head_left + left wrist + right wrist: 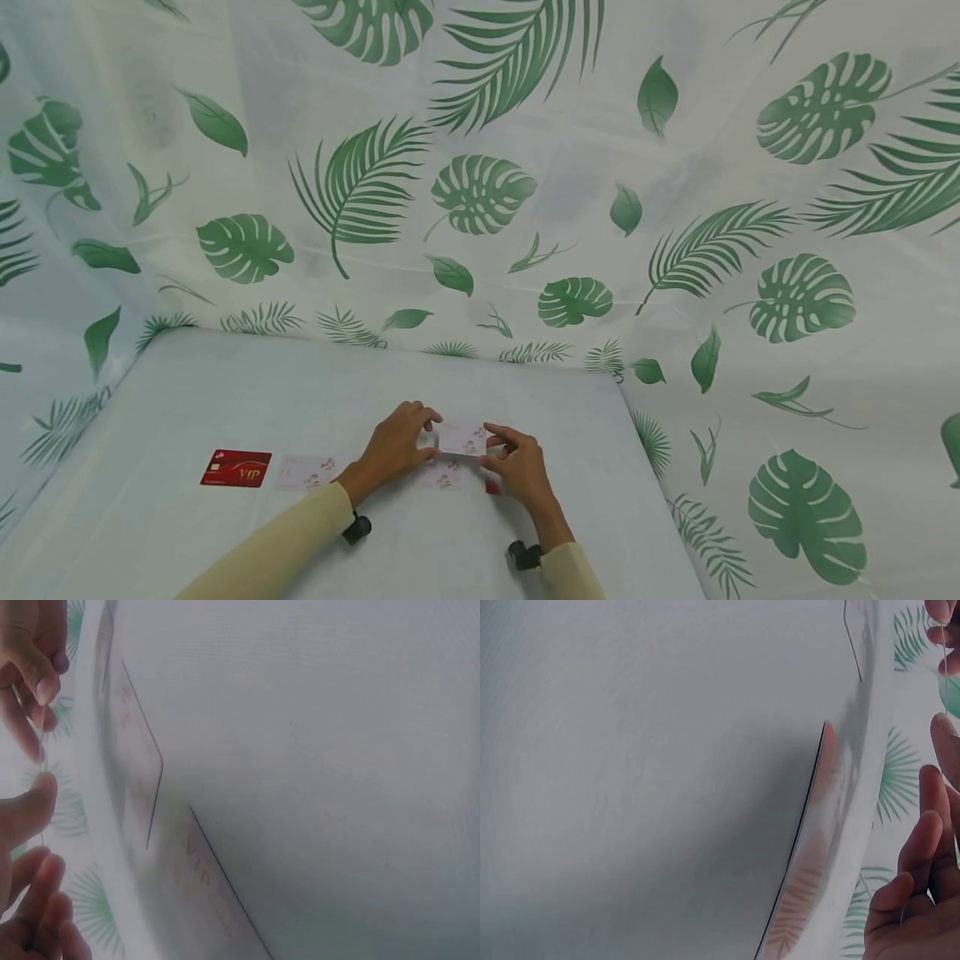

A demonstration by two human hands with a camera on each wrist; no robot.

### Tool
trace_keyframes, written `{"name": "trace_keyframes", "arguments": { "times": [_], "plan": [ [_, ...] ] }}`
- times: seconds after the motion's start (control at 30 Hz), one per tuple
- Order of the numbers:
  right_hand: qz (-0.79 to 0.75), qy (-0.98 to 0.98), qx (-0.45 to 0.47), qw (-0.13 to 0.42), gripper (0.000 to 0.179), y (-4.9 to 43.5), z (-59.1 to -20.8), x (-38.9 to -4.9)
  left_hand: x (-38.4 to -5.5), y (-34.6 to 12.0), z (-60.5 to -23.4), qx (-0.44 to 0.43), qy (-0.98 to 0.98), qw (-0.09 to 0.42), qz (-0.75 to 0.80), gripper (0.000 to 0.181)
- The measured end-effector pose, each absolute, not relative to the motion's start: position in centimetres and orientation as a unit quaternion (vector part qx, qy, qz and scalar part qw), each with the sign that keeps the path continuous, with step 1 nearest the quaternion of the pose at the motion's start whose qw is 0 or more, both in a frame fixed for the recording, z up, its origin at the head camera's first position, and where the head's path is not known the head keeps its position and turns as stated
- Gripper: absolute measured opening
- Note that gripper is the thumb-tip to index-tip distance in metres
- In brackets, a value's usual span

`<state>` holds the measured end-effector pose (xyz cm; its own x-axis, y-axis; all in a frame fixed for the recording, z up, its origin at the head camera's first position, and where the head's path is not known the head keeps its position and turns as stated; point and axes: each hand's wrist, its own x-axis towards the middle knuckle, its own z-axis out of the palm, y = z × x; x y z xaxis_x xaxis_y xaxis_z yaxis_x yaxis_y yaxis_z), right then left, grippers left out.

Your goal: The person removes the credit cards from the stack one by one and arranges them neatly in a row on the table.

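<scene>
A pale card with pink flowers (pixel 462 437) is raised above the table between both hands. My left hand (pixel 397 442) pinches its left edge between thumb and fingers. On the opposite edge my right hand (pixel 521 467) grips it the same way. Seen edge-on in the left wrist view, the card is only a thin line. Below it on the table lies another pale flowered card (pixel 444 475). A red card (pixel 492 486) is mostly hidden by the right hand. Left of the left hand are a third pale card (pixel 306 472) and a red VIP card (pixel 236 468).
The cards lie in a row on a white-covered table (pixel 360 383). Behind it and at both sides hangs a white curtain (pixel 585 242) printed with green leaves. Each wrist wears a small black camera, one of them a left wrist camera (pixel 357 529).
</scene>
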<state>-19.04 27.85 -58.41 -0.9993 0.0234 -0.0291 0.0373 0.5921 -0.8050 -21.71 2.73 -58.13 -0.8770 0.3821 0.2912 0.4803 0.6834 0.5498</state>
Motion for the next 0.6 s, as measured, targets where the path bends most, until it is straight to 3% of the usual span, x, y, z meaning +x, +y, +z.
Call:
{"name": "trace_keyframes", "arguments": {
  "times": [0.6],
  "plan": [
    [-0.461,0.887,0.005,0.03,0.057,29.7,-58.3,-18.5,-21.3,3.7,-58.2,-0.245,-0.912,0.068,-0.322,0.05]
  ]
}}
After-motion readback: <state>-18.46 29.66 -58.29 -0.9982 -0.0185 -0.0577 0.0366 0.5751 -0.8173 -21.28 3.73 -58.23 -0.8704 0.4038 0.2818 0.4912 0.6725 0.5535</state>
